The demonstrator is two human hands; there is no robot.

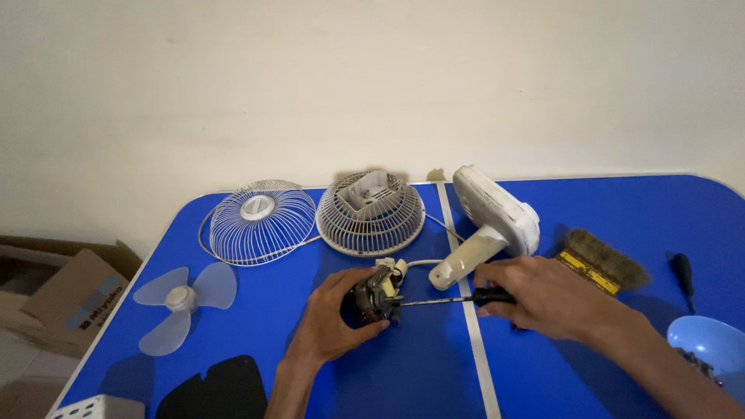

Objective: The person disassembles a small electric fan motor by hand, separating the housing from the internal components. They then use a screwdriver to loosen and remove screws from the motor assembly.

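Observation:
My left hand [335,314] grips a small fan motor [378,291] just above the blue table [403,372]. A white cord runs from the motor toward the white fan base [489,221], which lies tipped over behind it. My right hand [543,299] holds a black-handled screwdriver [466,298], its thin shaft pointing left with the tip touching the motor. The two hands are about a hand's width apart.
Two white wire fan grilles [260,219] [371,213] sit at the back. A translucent fan blade [180,301] lies at left. A brush [604,260], another screwdriver [683,273] and a blue bowl [710,345] are at right. Cardboard boxes [54,299] stand off the table's left edge.

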